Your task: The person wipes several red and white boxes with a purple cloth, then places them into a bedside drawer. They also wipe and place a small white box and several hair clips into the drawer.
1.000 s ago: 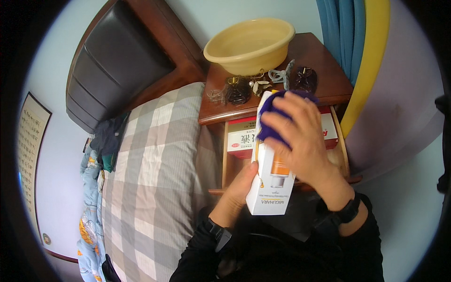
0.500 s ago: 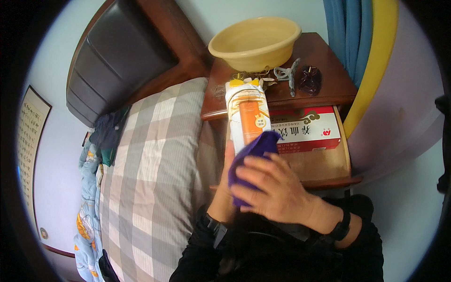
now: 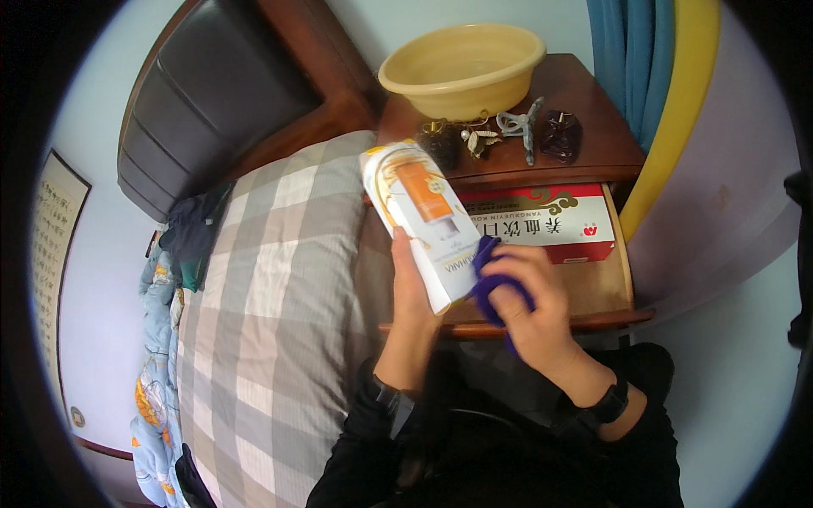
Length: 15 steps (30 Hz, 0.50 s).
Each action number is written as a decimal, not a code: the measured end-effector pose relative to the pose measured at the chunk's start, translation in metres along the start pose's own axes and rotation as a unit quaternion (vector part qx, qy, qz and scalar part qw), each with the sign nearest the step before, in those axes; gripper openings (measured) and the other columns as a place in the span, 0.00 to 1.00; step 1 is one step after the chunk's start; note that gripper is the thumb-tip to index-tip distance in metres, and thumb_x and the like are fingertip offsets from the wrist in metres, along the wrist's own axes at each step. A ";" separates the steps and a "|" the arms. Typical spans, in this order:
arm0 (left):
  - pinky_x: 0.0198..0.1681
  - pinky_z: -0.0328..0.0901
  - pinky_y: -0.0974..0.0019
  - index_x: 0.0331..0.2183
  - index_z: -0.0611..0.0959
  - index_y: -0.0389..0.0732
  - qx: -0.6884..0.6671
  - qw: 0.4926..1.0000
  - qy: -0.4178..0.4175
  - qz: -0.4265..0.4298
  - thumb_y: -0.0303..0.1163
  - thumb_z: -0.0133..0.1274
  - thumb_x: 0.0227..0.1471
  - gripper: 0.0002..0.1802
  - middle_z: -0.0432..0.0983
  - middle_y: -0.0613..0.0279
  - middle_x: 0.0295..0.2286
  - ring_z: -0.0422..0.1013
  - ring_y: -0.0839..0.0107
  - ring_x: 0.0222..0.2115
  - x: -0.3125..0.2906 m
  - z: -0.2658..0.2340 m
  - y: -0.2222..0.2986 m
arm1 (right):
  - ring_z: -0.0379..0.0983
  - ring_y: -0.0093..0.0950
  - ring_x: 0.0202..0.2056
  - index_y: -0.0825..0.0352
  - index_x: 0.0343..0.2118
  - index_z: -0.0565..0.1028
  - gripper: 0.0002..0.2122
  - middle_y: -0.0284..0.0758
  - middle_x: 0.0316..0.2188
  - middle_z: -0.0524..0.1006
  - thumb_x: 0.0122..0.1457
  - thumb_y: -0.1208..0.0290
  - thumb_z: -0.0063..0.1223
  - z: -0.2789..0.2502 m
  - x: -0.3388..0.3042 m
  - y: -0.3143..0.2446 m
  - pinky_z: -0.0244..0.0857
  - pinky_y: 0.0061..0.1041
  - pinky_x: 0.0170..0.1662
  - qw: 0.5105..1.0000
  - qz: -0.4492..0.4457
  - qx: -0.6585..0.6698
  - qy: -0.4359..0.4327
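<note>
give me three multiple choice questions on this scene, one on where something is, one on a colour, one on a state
1. Where does the yellow basin stand?
A. on the bed
B. on top of the wooden nightstand
C. in the open drawer

2. What colour is the cloth in the right hand?
A. purple
B. white
C. green

3. How is the white and orange box placed?
A. lying in the drawer
B. standing on the nightstand
C. held up by the left hand

Answers: 1 B, the basin sits on the nightstand's top. 2 A, the cloth bunched under the right fingers is purple. 3 C, the left hand grips the box from behind, above the open drawer.
</note>
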<state>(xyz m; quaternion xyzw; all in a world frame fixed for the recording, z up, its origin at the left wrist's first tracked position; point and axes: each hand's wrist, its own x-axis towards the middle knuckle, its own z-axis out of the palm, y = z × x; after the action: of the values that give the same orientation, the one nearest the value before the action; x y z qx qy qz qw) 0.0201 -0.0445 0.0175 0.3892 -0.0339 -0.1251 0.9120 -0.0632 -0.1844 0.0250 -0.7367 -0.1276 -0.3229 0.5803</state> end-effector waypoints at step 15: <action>0.56 0.55 0.64 0.56 0.60 0.29 0.307 0.887 0.082 0.335 0.29 0.44 0.49 0.32 0.64 0.52 0.49 0.62 0.63 0.49 -0.004 -0.009 -0.023 | 0.69 0.27 0.48 0.63 0.54 0.66 0.19 0.33 0.48 0.72 0.66 0.58 0.42 0.026 -0.007 -0.011 0.66 0.29 0.49 0.676 0.515 0.508 0.139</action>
<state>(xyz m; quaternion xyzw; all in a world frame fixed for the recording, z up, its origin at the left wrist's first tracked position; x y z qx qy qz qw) 0.0129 -0.0525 -0.0051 0.6237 -0.1241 0.2368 0.7345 -0.0665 -0.1555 0.0260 -0.2241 0.2093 0.0431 0.9509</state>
